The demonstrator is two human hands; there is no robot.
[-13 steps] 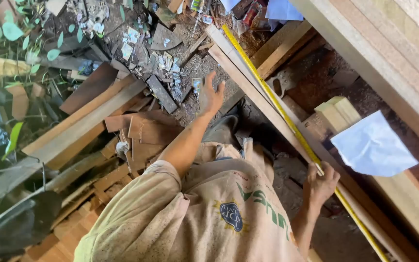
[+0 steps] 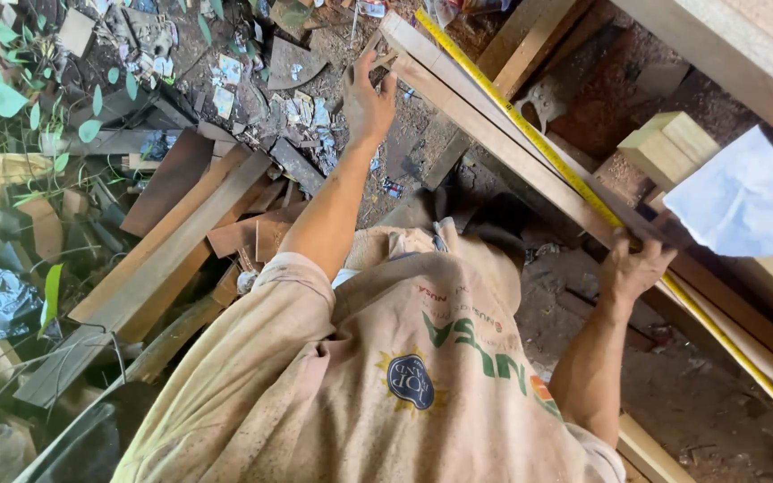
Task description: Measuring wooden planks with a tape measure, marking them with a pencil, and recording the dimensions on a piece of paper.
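Fingers [image 2: 361, 70] of the left hand [image 2: 367, 103] spread wide and loose, holding nothing, the tips just beside the far end of a long wooden batten [image 2: 485, 134] that runs diagonally across the view. Right hand [image 2: 632, 266] curls around the same batten nearer the body, pinning a yellow measuring tape [image 2: 530, 130] that lies along its top edge. A pale wood block [image 2: 668, 143] and a sheet of white paper [image 2: 744, 201] sit just beyond the batten. Scrap boards [image 2: 167, 250] and litter lie on the ground to the left.
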